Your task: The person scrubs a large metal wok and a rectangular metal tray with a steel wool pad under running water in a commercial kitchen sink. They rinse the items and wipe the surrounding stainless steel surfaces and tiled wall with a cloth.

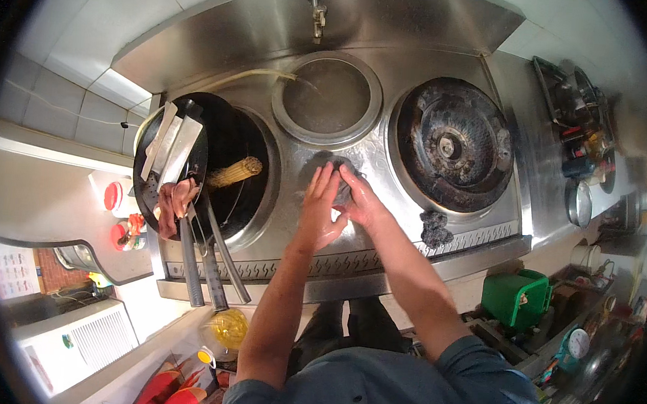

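My left hand (321,204) and my right hand (365,199) meet over the wet stainless-steel stove top (294,222). Between and beneath their fingers is a dark grey scouring pad (346,190), mostly hidden by the hands. The left fingers lie nearly straight across it, with the thumb spread to the side. From the right, my other hand closes around it. A second clump of dark steel wool (436,229) rests to the right, beside the slotted drain strip (477,233). Beyond the hands is a round steel-rimmed water well (330,99).
A blackened wok burner (449,146) is at right. On the left, a black wok (240,208) holds a bamboo brush (236,171); long-handled utensils (190,266) and a brownish cloth (176,201) lie over its side. A tap (318,18) projects from the back wall.
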Tool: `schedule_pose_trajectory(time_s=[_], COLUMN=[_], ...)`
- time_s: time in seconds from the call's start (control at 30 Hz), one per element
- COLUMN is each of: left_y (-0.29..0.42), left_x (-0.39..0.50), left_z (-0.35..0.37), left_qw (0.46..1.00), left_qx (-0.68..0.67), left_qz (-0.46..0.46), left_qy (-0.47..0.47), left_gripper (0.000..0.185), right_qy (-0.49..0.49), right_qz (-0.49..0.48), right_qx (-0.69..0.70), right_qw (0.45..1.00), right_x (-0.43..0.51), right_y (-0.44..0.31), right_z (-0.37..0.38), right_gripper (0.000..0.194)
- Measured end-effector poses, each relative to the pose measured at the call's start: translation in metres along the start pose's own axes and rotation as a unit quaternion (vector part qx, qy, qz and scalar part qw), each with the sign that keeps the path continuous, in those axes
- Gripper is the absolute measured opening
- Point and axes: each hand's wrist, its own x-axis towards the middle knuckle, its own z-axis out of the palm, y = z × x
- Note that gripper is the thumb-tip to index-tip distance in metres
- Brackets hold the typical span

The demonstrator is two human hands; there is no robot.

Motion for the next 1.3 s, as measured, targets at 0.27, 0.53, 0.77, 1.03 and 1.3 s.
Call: schedule_pose_trajectory(time_s=[0.27,0.53,0.77,1.03,1.3], left_y=[0.027,0.022,0.025,0.034,0.101], left_x=[0.033,0.033,0.036,0.048,0.065], left_z=[-0.080,-0.058,-0.045,-0.063,-0.128], left_qw=[0.961,0.949,0.945,0.994,0.849], left_qx=[0.140,0.270,0.327,0.003,-0.413], left_qz=[0.237,0.153,0.005,0.097,-0.280], left_qy=[-0.016,0.053,-0.015,0.047,-0.172], left_gripper=[0.065,0.022,0.014,0.038,0.010], right_qy=[-0.370,-0.238,-0.057,-0.048,-0.102], right_qz=[0.115,0.032,-0.219,-0.430,-0.643], right_qx=[-0.369,-0.654,-0.884,-0.860,-0.747], right_qw=[0.845,0.717,0.409,0.271,0.133], right_x=[-0.026,-0.072,-0.064,-0.087,-0.109], right_y=[-0.079,-0.086,-0.068,-0.084,-0.129], right_z=[0.049,0.090,0.079,0.095,0.129], right_gripper=[0.032,0.024,0.024,0.021,0.007])
